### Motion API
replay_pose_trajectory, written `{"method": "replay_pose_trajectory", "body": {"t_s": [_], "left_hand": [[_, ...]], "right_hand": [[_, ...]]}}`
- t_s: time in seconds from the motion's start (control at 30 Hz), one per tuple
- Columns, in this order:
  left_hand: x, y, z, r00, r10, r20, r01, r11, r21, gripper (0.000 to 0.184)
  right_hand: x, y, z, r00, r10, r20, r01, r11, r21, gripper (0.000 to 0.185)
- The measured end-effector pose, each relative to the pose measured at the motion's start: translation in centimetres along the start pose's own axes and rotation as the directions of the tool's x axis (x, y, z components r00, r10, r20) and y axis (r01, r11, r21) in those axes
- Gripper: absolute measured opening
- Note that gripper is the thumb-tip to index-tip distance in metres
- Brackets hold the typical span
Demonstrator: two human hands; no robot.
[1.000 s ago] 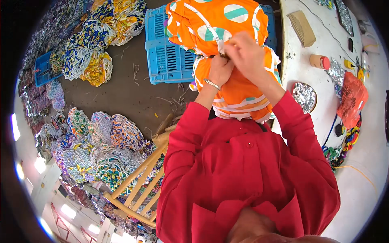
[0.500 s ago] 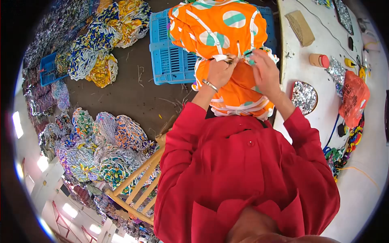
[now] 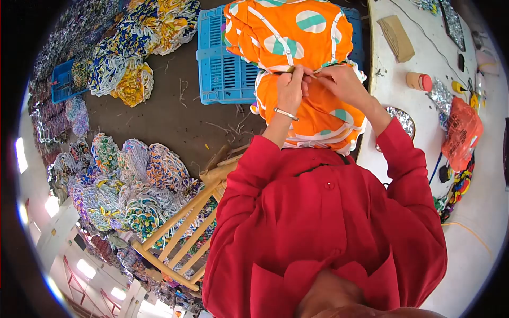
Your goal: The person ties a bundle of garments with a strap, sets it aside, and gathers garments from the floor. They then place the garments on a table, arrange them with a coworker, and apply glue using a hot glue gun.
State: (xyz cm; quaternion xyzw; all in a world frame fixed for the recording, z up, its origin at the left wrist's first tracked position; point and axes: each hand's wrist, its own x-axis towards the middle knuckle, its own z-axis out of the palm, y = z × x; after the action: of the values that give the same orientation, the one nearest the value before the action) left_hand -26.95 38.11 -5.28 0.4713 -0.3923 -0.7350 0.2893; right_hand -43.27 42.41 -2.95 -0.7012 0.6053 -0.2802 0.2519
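Note:
A large bundle of orange fabric with white and teal spots and white trim rests over a blue crate and against my lap. Near the fold across its middle, my left hand is closed, its fingers pressed together on the white trim. A small dark item shows by the left fingertips, too small to name. My right hand meets it from the other side, thumb and forefinger pinching a thin white strip. The fingertips of both hands nearly touch.
To the right is a white table with folded brown paper, a red-lidded jar and a red plastic bag. A wooden chair and heaps of coloured yarn-like strips are at lower left.
My right hand has come in toward the left and now pinches the strip; before, its fingers were raised and looser. My left hand has turned more upright. The view has shifted slightly.

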Motion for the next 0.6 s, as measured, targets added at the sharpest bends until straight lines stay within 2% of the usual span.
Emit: {"method": "replay_pose_trajectory", "body": {"t_s": [0.07, 0.1, 0.17, 0.2, 0.23, 0.33, 0.43, 0.6], "left_hand": [[0.2, 0.3, 0.1, 1.0, 0.0, -0.01, -0.001, 0.999, -0.044, 0.036], [0.3, 0.5, 0.0, 1.0, 0.021, -0.002, -0.02, 0.999, 0.037, 0.036], [0.2, 0.9, -0.2, 0.999, 0.048, 0.021, -0.051, 0.978, 0.201, 0.035], [0.2, 1.1, -0.3, 0.999, 0.047, 0.02, -0.05, 0.977, 0.205, 0.035], [0.3, 1.3, -0.3, 0.997, 0.061, 0.049, -0.07, 0.974, 0.216, 0.035], [-0.1, 1.4, -0.3, 0.991, 0.08, 0.103, -0.102, 0.968, 0.229, 0.035], [0.0, 1.1, -0.3, 0.991, 0.074, 0.115, -0.094, 0.979, 0.181, 0.034], [-0.1, 1.0, -0.1, 0.989, 0.047, 0.14, -0.077, 0.974, 0.212, 0.033]], "right_hand": [[1.1, 0.4, 0.0, 0.989, 0.072, 0.131, -0.058, 0.992, -0.108, 0.013], [1.8, 0.4, 0.0, 0.989, 0.068, 0.131, -0.055, 0.993, -0.106, 0.013], [2.8, 0.0, 0.0, 0.995, 0.003, 0.101, 0.024, 0.965, -0.262, 0.013], [3.1, -0.1, 0.1, 0.996, -0.033, 0.088, 0.061, 0.939, -0.339, 0.013], [3.2, 0.0, 0.2, 0.996, -0.034, 0.087, 0.062, 0.939, -0.337, 0.013], [2.7, 0.2, 1.0, 0.976, -0.217, 0.015, 0.209, 0.916, -0.343, 0.012], [2.2, 0.4, 0.6, 0.975, -0.215, 0.047, 0.219, 0.916, -0.335, 0.011], [0.7, 0.7, -1.2, 0.967, -0.238, 0.094, 0.256, 0.912, -0.32, 0.011]]}}
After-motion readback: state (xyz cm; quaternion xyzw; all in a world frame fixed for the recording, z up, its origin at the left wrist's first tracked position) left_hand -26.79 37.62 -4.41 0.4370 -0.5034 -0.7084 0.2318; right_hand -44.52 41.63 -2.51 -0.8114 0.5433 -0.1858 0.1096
